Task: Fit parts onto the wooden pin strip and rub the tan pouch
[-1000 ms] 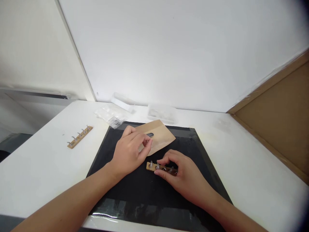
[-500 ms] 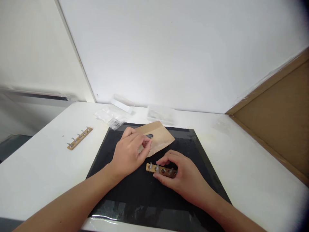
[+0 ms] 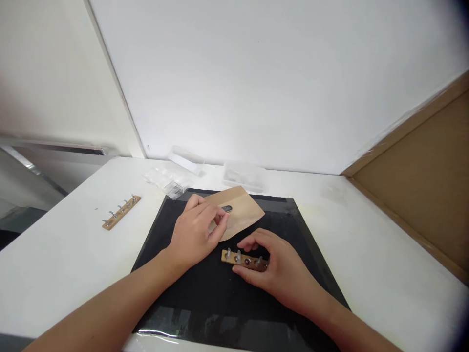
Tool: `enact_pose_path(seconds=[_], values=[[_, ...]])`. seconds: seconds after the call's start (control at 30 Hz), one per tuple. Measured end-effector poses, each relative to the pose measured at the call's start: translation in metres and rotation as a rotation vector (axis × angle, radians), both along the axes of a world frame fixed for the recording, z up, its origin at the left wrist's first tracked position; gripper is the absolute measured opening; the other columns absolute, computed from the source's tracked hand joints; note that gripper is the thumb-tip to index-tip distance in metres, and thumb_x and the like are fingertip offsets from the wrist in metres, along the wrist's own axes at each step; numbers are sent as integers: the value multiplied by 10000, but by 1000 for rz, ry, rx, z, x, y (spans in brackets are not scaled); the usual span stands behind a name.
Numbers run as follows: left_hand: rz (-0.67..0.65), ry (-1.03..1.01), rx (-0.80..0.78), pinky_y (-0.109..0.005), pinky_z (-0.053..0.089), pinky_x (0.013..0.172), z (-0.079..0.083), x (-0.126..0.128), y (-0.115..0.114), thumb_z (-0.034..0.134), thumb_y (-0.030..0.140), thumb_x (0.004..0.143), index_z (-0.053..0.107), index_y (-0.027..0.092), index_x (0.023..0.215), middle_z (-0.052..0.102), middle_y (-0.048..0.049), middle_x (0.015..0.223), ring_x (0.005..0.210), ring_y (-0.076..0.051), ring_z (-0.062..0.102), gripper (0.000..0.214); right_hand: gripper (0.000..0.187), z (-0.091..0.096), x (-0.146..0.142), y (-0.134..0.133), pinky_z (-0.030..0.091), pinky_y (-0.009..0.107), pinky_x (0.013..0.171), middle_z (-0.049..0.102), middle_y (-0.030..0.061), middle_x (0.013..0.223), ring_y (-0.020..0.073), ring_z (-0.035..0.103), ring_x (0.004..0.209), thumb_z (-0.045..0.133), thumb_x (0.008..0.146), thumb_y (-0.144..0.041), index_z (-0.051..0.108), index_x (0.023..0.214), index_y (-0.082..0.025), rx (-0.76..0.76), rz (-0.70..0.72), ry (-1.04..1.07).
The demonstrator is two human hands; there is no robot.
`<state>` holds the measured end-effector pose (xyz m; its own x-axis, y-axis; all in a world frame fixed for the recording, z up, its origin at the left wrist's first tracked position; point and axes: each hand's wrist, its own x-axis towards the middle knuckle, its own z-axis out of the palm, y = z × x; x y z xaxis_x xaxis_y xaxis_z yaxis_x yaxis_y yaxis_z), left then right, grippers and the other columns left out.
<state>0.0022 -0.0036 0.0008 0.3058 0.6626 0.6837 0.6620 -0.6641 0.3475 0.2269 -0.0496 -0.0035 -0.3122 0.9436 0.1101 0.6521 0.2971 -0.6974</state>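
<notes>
On the black mat (image 3: 205, 298), my right hand (image 3: 280, 264) curls round the right end of a small wooden strip with hooks (image 3: 242, 261). Its thumb lies along the near edge, while the index fingertip hovers just above the far edge. Pale, translucent sleeves cover some of the hooks; a bare dark base shows between them. My left hand (image 3: 200, 227) is closed in a pinch over a brown paper sheet (image 3: 245, 210). Whatever is between those fingertips is too small or hidden. Just beyond them a dark oval piece (image 3: 227, 208) lies on the paper.
A second hook strip (image 3: 120, 212) lies on the white table (image 3: 66, 274) at left. Behind the mat are clear plastic bags (image 3: 166, 178), an open clear lid (image 3: 186, 159) and a clear plastic box (image 3: 244, 175). White panels rise behind, a brown framed board (image 3: 421, 181) at right.
The right index fingertip has lifted slightly away from the hook it was beside. My left hand stays in its pinch almost unmoved. The view has shifted a little.
</notes>
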Motion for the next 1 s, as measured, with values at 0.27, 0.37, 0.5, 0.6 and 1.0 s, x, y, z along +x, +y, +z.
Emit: enact_pose_path(seconds=[0.27,0.37,0.5,0.6,1.0], values=[[44,235,-164,-390,480,870,-3,-10,10,521,276,1051,718,152,1003,710,-73,899,960,-259,502,238,212,13,11,12,529,333,778,740,15,912,208,687,854,722,907,-467,717,877,-257,90,-126,84],[47,299,-178,-415,474,911,-3,-14,15,536,274,1040,734,162,1009,710,-79,938,972,-264,505,230,258,13,18,19,514,333,777,755,9,890,210,689,822,679,940,-499,726,855,-260,127,-195,81],[82,347,-203,-433,480,924,-4,-19,18,586,317,1011,758,171,1053,694,-97,955,1032,-294,494,230,311,10,24,27,501,336,789,761,4,851,212,682,778,636,965,-515,711,818,-252,182,-244,57],[112,410,-243,-447,479,948,-3,-20,18,613,378,992,764,161,1092,674,-109,970,1062,-314,486,283,343,5,25,33,502,334,789,755,2,820,211,689,773,579,998,-496,701,794,-248,203,-230,66],[137,514,-240,-424,481,874,-5,-21,21,561,294,1017,757,160,873,693,-117,890,989,-298,508,278,381,34,43,89,516,315,731,790,39,975,205,713,827,454,1031,-461,735,1183,-254,292,-367,-16]])
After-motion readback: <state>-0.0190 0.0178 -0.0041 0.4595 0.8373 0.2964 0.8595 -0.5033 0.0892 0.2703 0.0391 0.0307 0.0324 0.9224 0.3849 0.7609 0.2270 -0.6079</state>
